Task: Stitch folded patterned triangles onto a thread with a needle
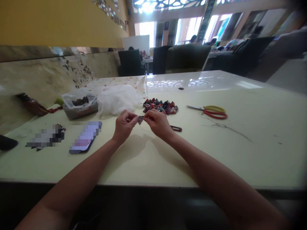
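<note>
Forearms: both are stretched from the near table edge toward the table's middle, meeting above the cream table (240,143).
Left hand (123,124): fingers are pinched together on the left end of a small fabric piece (140,119).
Right hand (158,123): fingertips are closed on the right end of the same fabric piece; a thin thread loop is seen hanging just below, faint.
Fabric piece: held between both hands, just above the tabletop, near the table's middle; pattern is too small to tell.
Pile: folded patterned fabric bits (160,106) are heaped directly on the table just beyond the hands, not in any container.
Plastic bag (79,107): clear bag sits left of the hands, mouth open; dark small pieces are seen inside, exact kind cannot be told.
White stuff (117,99): a sheer white bundle is lying beside the bag, touching or nearly touching it.
Scissors (211,111): red and yellow handles, laid flat well to the right of the hands.
Small red handle (176,128): seen just beside the right wrist, partly hidden by it.
Phone-like slab (85,137): flat on the table, left of the left hand, blurred out.
Dark pouch (32,105): lying at the far left edge.
</note>
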The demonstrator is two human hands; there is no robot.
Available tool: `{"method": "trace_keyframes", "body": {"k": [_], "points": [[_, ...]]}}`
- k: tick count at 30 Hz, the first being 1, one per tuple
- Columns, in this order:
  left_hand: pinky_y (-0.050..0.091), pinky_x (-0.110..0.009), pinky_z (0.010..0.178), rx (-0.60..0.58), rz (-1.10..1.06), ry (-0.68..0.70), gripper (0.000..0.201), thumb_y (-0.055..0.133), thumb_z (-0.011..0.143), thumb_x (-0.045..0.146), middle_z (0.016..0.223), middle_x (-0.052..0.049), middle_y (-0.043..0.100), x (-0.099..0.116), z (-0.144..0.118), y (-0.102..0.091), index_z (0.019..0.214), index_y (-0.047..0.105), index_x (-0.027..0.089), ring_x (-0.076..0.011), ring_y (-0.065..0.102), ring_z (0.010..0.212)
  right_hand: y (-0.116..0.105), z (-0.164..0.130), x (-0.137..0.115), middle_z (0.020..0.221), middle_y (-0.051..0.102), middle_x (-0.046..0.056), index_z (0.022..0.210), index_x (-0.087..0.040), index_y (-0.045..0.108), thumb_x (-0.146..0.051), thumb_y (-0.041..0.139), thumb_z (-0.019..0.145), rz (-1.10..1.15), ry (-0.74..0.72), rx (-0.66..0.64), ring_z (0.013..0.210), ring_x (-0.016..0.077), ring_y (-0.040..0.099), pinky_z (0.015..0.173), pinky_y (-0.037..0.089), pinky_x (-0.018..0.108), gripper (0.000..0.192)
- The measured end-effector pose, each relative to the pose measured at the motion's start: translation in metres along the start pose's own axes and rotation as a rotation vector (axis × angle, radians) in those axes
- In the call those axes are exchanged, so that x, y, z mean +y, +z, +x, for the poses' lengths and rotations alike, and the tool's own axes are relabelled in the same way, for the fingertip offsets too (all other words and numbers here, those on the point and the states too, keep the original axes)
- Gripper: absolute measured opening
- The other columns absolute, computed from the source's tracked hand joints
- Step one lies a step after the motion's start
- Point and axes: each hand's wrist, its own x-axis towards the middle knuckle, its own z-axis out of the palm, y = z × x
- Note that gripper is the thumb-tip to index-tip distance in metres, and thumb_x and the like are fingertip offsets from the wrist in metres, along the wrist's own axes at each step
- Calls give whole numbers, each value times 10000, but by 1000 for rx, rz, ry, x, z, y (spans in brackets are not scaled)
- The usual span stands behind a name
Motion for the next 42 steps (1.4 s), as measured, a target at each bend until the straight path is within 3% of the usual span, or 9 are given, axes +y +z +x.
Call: {"method": "trace_keyframes", "body": {"k": [16,25,28,34,42], "points": [[469,-268,607,3,156,219,197,787,841,281,747,-5,609,5,1,-1,698,677,200,-116,546,617,4,-3,0,791,570,27,710,-212,492,-92,560,909,-78,-56,-15,735,160,544,721,398,301,242],[477,-264,598,-62,125,220,184,779,842,291,748,-15,628,1,-3,4,706,692,202,-124,567,623,9,-4,3,796,572,31,705,-199,532,-82,569,908,-109,-63,-33,741,162,549,724,400,298,237],[476,-263,590,-40,68,159,214,801,843,340,736,-14,635,-1,-3,5,718,697,201,-124,579,624,10,-3,6,814,597,34,732,-186,605,-87,591,916,-70,-51,-12,751,160,571,735,420,292,209],[507,-257,550,-53,-123,-94,324,867,784,459,740,-37,732,-4,-2,5,778,706,179,-121,612,583,9,-1,9,844,644,35,814,-184,732,-111,622,930,29,-50,9,765,154,609,753,462,282,176],[536,-258,565,-65,-221,-186,311,900,729,426,712,-35,749,-2,1,4,779,727,172,-116,614,586,2,1,10,809,643,29,837,-195,804,-119,645,926,69,-55,-11,760,153,615,733,467,286,197]]}}
